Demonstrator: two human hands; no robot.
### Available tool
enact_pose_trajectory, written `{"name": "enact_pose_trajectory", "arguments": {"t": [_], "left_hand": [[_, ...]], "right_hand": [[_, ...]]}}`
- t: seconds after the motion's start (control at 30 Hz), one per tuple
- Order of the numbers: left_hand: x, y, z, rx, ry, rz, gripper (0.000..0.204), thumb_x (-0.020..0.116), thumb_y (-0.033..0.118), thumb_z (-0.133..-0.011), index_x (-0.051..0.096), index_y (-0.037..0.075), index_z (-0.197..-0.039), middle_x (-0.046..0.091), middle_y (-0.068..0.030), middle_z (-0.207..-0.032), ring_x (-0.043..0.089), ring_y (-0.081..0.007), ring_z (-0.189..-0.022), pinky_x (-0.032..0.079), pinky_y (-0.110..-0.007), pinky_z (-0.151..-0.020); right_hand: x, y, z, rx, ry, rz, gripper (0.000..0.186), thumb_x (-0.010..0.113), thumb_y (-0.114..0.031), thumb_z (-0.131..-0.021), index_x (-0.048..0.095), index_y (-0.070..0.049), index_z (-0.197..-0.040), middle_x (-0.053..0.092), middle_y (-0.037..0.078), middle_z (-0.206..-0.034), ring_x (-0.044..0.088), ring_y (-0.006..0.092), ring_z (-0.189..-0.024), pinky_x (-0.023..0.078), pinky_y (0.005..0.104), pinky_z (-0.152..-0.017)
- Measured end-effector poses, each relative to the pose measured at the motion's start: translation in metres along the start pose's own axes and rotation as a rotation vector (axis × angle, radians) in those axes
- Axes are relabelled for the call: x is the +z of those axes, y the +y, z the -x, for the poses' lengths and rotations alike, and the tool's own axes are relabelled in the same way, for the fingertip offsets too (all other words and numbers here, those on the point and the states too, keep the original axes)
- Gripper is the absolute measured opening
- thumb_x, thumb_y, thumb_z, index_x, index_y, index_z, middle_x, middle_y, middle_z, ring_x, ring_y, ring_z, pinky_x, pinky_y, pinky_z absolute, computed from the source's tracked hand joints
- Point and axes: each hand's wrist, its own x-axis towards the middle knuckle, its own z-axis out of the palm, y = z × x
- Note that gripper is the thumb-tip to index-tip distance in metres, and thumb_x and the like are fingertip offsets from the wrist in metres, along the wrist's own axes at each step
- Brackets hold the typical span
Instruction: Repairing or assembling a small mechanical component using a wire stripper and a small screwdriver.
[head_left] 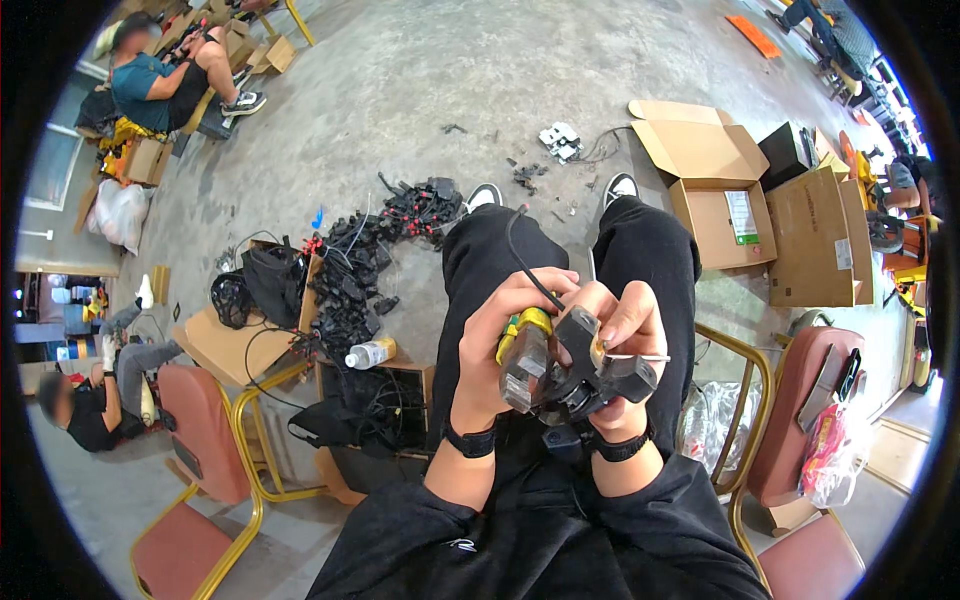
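Item, work in hand: close handling of a black assembly (585, 375) held above your lap, between your two wrists; the step reads, as a judgement, as fitting or adjusting a small part by fingertip. Item, your left hand (490, 325): curled together around a yellow-green piece (536, 318), with a grey block (522, 372) just beside it; whether these two are joined cannot be told. Item, your right hand (632, 325): thumb and fingers closed in on the black assembly, clamped at its far edge; the exact contact under the fingers is hidden. Item, one slim pale rod (640, 357), crossing the assembly's right side. Item, one black cable (518, 245), rising in a curve from between your hands toward your knees. Requirement, as judged, for the next move: a firm left hold against twisting, a light and exact right pinch, and the cable kept out of the fingers' way. Item, surroundings: a heap of black cabled parts (350, 265) on the floor to your left; a bottle (371, 353) lying near that heap; an open cardboard box (712, 215) on the floor, ahead and to your right.
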Motion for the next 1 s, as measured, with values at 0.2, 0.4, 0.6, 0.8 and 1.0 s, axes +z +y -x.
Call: {"name": "enact_pose_trajectory", "arguments": {"t": [0.2, 0.4, 0.6, 0.8, 1.0], "left_hand": [[0.002, -0.006, 0.001, 0.021, 0.006, 0.038, 0.034, 0.072, 0.004, -0.07, 0.052, -0.001, -0.098, 0.061, -0.0215, -0.104, 0.06, -0.0333, -0.1, 0.047, -0.039, -0.086], [0.004, 0.007, -0.002, -0.023, 0.028, -0.028, 0.034, 0.073, 0.001, -0.069, 0.054, -0.001, -0.097, 0.061, -0.0207, -0.105, 0.062, -0.0301, -0.097, 0.048, -0.036, -0.084], [-0.001, 0.004, -0.001, -0.026, 0.025, -0.067, 0.034, 0.072, 0.0, -0.069, 0.055, -0.001, -0.098, 0.061, -0.0201, -0.106, 0.062, -0.0281, -0.097, 0.049, -0.034, -0.084], [0.0, 0.0, 0.0, 0.029, -0.02, -0.056, 0.032, 0.071, 0.005, -0.07, 0.054, -0.001, -0.097, 0.061, -0.0196, -0.105, 0.061, -0.032, -0.099, 0.048, -0.037, -0.085], [0.001, 0.005, -0.001, 0.025, -0.026, -0.089, 0.031, 0.071, 0.005, -0.07, 0.055, -0.001, -0.095, 0.062, -0.0208, -0.104, 0.062, -0.0348, -0.099, 0.049, -0.039, -0.084]], "right_hand": [[-0.002, -0.01, -0.001, 0.1, 0.022, 0.097, 0.047, 0.083, -0.004, -0.064, 0.05, 0.0, -0.098, 0.057, 0.013, -0.094, 0.043, 0.0079, -0.071, 0.033, 0.0191, -0.06], [-0.004, -0.025, -0.002, 0.193, -0.079, 0.398, 0.03, 0.076, 0.0, -0.068, 0.057, 0.004, -0.092, 0.058, 0.011, -0.096, 0.046, 0.0096, -0.073, 0.038, 0.02, -0.062], [0.002, -0.024, -0.005, 0.056, -0.083, 0.642, 0.019, 0.065, 0.004, -0.074, 0.059, 0.003, -0.092, 0.055, 0.01, -0.09, 0.049, 0.0128, -0.073, 0.045, 0.0268, -0.075], [-0.008, -0.024, 0.0, 0.072, -0.129, 0.577, 0.041, 0.075, -0.027, -0.067, 0.057, 0.003, -0.089, 0.051, 0.012, -0.092, 0.049, 0.0178, -0.08, 0.04, 0.0289, -0.075], [-0.002, -0.023, -0.001, 0.064, -0.127, 0.462, 0.031, 0.072, -0.015, -0.069, 0.059, 0.002, -0.092, 0.052, 0.011, -0.094, 0.045, 0.0142, -0.076, 0.038, 0.0253, -0.069]]}}
